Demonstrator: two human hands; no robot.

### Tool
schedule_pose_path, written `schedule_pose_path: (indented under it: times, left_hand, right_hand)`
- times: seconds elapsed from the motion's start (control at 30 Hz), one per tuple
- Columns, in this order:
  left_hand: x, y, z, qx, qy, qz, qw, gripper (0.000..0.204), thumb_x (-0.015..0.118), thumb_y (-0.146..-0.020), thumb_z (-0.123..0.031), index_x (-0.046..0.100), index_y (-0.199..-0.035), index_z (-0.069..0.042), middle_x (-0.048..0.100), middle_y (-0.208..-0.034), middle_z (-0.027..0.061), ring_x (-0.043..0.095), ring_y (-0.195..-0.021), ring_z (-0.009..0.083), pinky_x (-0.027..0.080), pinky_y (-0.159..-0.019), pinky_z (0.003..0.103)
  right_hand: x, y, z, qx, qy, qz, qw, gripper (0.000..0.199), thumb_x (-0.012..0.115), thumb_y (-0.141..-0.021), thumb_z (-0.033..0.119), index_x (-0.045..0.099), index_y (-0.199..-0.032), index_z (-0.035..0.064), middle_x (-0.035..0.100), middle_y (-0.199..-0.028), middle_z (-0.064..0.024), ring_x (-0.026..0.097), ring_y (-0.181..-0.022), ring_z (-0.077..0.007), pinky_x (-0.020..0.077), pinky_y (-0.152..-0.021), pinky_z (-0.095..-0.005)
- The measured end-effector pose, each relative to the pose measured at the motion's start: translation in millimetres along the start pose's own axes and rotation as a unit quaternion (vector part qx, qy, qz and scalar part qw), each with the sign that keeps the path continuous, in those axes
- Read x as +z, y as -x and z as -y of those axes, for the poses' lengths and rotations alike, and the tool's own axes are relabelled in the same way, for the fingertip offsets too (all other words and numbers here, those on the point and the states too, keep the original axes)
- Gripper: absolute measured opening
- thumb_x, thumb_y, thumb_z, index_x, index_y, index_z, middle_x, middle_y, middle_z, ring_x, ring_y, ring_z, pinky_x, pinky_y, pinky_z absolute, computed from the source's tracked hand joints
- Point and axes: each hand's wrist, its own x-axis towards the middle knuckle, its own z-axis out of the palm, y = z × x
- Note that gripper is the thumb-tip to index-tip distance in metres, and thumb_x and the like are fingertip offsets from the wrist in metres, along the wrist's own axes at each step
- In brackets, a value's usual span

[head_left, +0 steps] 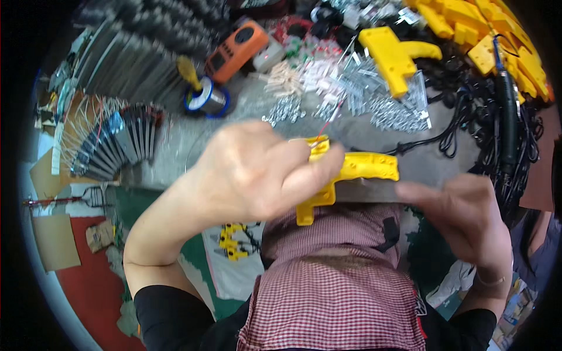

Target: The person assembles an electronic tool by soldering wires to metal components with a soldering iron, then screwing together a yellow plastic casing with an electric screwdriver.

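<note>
My left hand [257,169] is closed around a yellow gun-shaped plastic housing half [369,166], held at the front edge of the bench above my lap. Its hollow, ribbed inside faces up, and my fingers cover part of the body. A thin red wire [324,127] with a pale sleeve rises beside my fingertips; whether it is fixed in the shell I cannot tell. Just right of the housing's handle end is my right hand [459,216], apart from it and blurred by motion. Its fingers are bent toward the housing, and no held thing can be made out.
Beyond my hands lie another yellow housing [393,55], piles of metal screws [401,114] and small pale parts. A solder spool [208,99] and an orange device [237,50] stand left. On the right are a soldering iron [506,117], black cables and yellow shells [462,20].
</note>
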Motion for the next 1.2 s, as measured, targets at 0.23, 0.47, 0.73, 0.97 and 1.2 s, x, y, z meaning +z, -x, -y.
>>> schedule_pose_path:
  times: [0.23, 0.47, 0.73, 0.97, 1.2]
  left_hand:
    - [45.9, 83.1, -36.3, -0.235, 0.158, 0.018, 0.959, 0.046, 0.076, -0.067, -0.008, 0.067, -0.112, -0.003, 0.062, -0.069, 0.0041, 0.058, -0.054, 0.0201, 0.044, -0.053, 0.032]
    - [65.0, 105.9, -36.4, -0.327, 0.150, -0.050, 0.932, 0.079, 0.083, -0.066, -0.035, 0.054, -0.131, -0.001, 0.059, -0.120, 0.0174, 0.057, -0.108, 0.0363, 0.047, -0.090, 0.044]
    - [85.9, 117.6, -34.6, -0.344, 0.190, -0.043, 0.918, 0.116, 0.084, -0.061, -0.051, 0.029, -0.149, 0.002, 0.055, -0.135, 0.0211, 0.055, -0.120, 0.0377, 0.041, -0.103, 0.045]
    - [89.3, 116.7, -31.8, -0.332, 0.210, -0.067, 0.917, 0.119, 0.085, -0.060, -0.051, 0.026, -0.150, 0.002, 0.056, -0.134, 0.0208, 0.055, -0.120, 0.0358, 0.042, -0.102, 0.044]
    - [91.4, 116.7, -33.2, -0.321, 0.206, -0.073, 0.921, 0.119, 0.084, -0.061, -0.052, 0.027, -0.149, 0.003, 0.056, -0.133, 0.0210, 0.056, -0.120, 0.0361, 0.042, -0.102, 0.044]
  right_hand:
    - [43.9, 23.5, -14.0, 0.119, -0.101, 0.124, 0.980, 0.049, 0.059, -0.071, -0.003, 0.071, -0.117, 0.0096, 0.060, -0.063, -0.0087, 0.058, -0.055, -0.0248, 0.0474, -0.059, -0.0351]
    - [51.6, 4.6, -18.1, 0.223, -0.055, 0.090, 0.969, 0.043, 0.051, -0.076, -0.004, 0.070, -0.115, 0.0031, 0.069, -0.090, -0.0184, 0.065, -0.069, -0.0305, 0.0487, -0.065, -0.0343]
    - [72.8, -9.7, -6.9, 0.225, -0.073, 0.096, 0.967, 0.043, 0.052, -0.078, -0.003, 0.068, -0.117, 0.0042, 0.067, -0.081, -0.0179, 0.062, -0.065, -0.0315, 0.0468, -0.063, -0.0368]
    - [106.2, -18.9, -4.1, 0.171, -0.158, 0.025, 0.972, 0.044, 0.049, -0.081, -0.007, 0.067, -0.120, 0.0018, 0.060, -0.070, -0.0106, 0.053, -0.055, -0.0183, 0.0393, -0.056, -0.0296]
    - [103.7, -35.0, 6.0, 0.178, -0.159, 0.092, 0.967, 0.045, 0.049, -0.083, -0.010, 0.066, -0.122, 0.0022, 0.057, -0.067, -0.0093, 0.052, -0.056, -0.0135, 0.0390, -0.054, -0.0272]
